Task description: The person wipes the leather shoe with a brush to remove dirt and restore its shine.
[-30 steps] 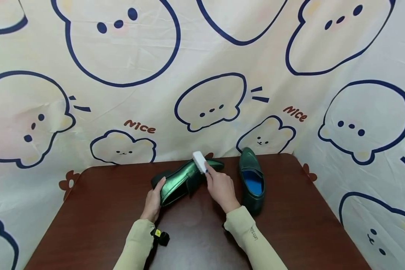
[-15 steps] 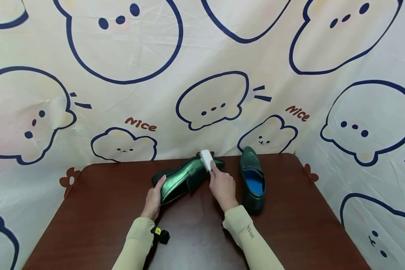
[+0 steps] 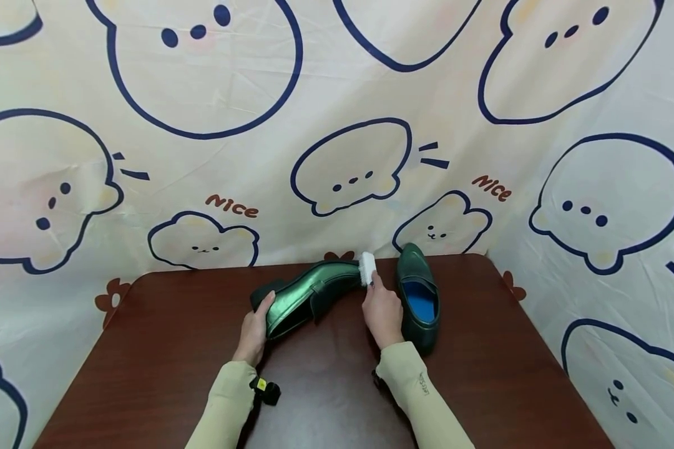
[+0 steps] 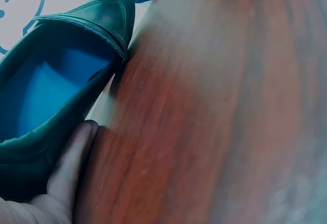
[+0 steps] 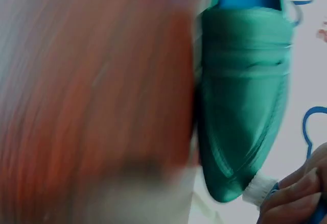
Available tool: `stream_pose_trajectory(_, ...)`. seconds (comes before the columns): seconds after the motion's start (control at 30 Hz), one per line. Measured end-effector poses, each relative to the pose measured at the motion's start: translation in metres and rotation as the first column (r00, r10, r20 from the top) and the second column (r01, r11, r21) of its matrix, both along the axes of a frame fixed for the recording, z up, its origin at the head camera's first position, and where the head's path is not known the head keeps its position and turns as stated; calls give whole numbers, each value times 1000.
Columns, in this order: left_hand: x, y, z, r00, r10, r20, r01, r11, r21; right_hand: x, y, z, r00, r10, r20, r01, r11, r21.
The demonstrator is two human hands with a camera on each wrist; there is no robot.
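Observation:
My left hand grips the heel end of a shiny green loafer, which is tipped on its side with its toe toward the right. In the left wrist view the loafer's blue insole shows, with the thumb along its outer side. My right hand holds a small white brush at the loafer's toe. Seen from the right wrist, the white bristles touch the toe tip, and curled fingers grip the brush's blue handle.
A second green loafer with a blue insole stands upright just right of my right hand, toe toward the back. Both are on a brown wooden table. A cartoon-printed cloth hangs behind the table's far edge.
The right hand has moved the brush to the right along the loafer, from its upper front to the toe tip. My left hand and the loafer have barely moved.

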State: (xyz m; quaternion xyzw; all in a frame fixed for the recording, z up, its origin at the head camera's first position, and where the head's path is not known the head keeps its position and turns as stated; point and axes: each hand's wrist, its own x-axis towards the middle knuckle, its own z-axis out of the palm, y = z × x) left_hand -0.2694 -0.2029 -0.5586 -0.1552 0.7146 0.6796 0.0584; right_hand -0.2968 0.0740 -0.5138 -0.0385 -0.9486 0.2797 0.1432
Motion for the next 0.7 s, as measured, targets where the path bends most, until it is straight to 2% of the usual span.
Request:
stream_pose_trajectory(0.07, 0, 0, 0, 1000, -2, 1, 2, 1000, 4, 3, -2, 3, 1000, 30, -8, -30, 999, -39)
stream_pose_trajectory(0.17, -1, 1, 1, 1000, -5, -5, 5, 1000, 9, 6, -9, 9, 992, 118, -46, -121, 990, -68)
stream_pose_trajectory(0.27, -2, 1, 1, 1000, -4, -10, 5, 1000, 10, 9, -20, 13, 971, 222, -89, -225, 974, -25)
stream_pose_trajectory(0.37, -2, 1, 0, 1000, -6, -4, 6, 1000, 5, 11, -30, 14, 953, 280, -115, -277, 960, 45)
stream_pose_trajectory(0.53, -1, 2, -2, 1000, 6, 16, -6, 1000, 4, 11, -38, 8, 946, 292, -143, -276, 953, 122)
stream_pose_trajectory(0.7, -3, 0, 1, 1000, 0, 7, 0, 1000, 1, 4, -32, 6, 964, 221, -150, -200, 969, 147)
